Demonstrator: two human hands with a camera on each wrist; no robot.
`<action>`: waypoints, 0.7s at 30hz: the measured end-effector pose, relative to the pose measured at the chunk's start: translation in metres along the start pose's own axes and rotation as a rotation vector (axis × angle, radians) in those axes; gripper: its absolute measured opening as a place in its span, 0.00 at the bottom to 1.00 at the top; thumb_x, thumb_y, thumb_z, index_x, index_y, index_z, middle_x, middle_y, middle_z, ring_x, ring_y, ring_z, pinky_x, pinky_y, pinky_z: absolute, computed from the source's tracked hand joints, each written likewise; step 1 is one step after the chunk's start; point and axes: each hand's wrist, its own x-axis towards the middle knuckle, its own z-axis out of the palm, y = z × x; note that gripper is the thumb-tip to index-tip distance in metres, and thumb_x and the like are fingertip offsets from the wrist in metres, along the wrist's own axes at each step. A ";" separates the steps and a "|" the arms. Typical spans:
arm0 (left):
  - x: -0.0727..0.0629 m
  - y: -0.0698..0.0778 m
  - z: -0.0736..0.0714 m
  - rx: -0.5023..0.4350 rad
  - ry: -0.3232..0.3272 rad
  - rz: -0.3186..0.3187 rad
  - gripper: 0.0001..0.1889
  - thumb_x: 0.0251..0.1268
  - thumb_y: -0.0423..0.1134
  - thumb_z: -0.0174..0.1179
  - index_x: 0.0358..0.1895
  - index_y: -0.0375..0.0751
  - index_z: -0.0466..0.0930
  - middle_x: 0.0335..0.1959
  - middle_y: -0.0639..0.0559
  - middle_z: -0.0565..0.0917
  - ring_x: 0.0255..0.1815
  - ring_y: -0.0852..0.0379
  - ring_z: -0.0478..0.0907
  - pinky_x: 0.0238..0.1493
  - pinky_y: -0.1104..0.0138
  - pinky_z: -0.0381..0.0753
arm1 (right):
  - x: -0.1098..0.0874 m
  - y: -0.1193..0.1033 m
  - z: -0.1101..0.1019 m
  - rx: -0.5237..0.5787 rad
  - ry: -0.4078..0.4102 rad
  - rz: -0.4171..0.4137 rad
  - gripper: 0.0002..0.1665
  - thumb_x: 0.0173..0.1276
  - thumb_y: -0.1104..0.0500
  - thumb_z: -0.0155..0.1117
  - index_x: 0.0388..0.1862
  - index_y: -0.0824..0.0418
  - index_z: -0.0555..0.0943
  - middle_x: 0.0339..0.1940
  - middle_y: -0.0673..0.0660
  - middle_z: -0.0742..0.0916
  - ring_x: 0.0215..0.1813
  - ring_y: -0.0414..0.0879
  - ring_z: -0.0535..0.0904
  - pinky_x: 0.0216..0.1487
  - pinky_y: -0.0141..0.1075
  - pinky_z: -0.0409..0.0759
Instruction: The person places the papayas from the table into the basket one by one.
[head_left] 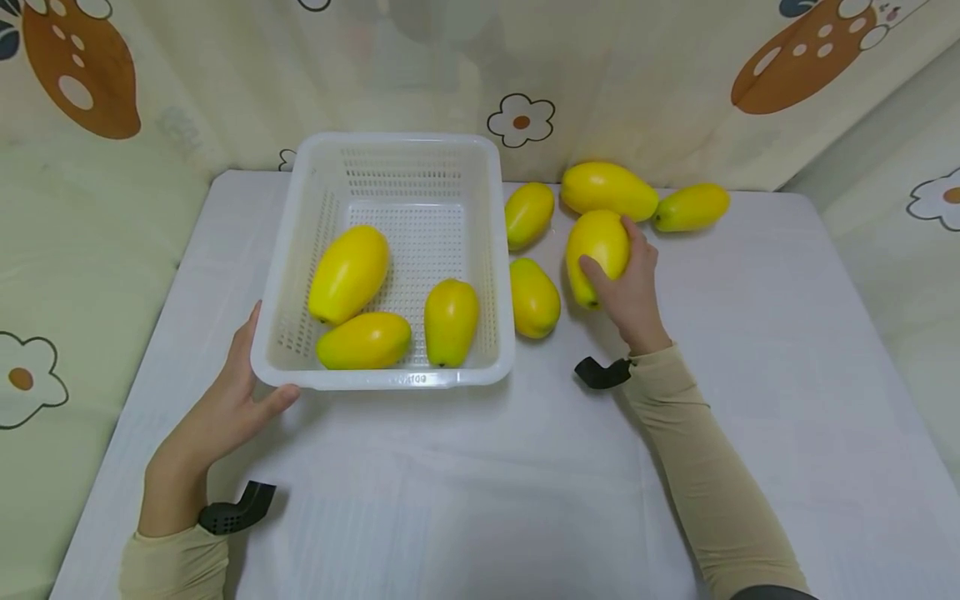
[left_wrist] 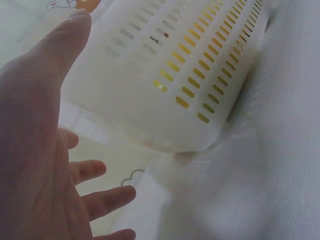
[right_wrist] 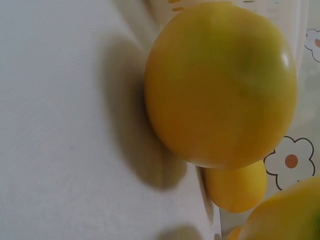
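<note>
White basket [head_left: 382, 380]: it is placed on the worktop [head_left: 480, 500], and three yellow mangoes are contained in it.
Basket contents: a large mango [head_left: 348, 275] is seen toward the left; a second mango [head_left: 363, 342] is laid in front of it, near the front wall; a third mango [head_left: 452, 323] is laid at the right, apart from these two.
Held mango [head_left: 592, 237]: it is found outside the basket, at its right; whether it is lifted cannot be told.
Right-hand grip [head_left: 630, 287]: it is clamped on the held mango, which is taken between thumb and fingers.
Left-hand grip [head_left: 228, 412]: thumb and fingers are spread apart at the front left corner of the basket.
Outside mangoes: a near mango [head_left: 535, 297] and a far mango [head_left: 530, 215] are set just beside the basket; a long mango [head_left: 609, 190] and a small mango [head_left: 692, 207] are placed behind the held one.
</note>
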 end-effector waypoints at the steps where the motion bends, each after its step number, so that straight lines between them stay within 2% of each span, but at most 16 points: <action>1: 0.000 0.000 0.000 0.000 0.001 0.001 0.57 0.53 0.40 0.68 0.76 0.59 0.31 0.75 0.57 0.44 0.71 0.55 0.42 0.67 0.35 0.43 | 0.000 -0.001 0.000 0.005 0.003 -0.001 0.48 0.64 0.47 0.61 0.77 0.48 0.46 0.71 0.64 0.54 0.67 0.59 0.58 0.67 0.56 0.60; 21: 0.001 0.001 0.000 -0.009 -0.003 0.000 0.58 0.52 0.43 0.69 0.76 0.60 0.31 0.75 0.59 0.44 0.71 0.55 0.43 0.67 0.33 0.42 | -0.009 -0.015 -0.007 0.102 0.055 -0.024 0.47 0.64 0.48 0.60 0.76 0.44 0.47 0.70 0.60 0.55 0.66 0.55 0.59 0.65 0.51 0.61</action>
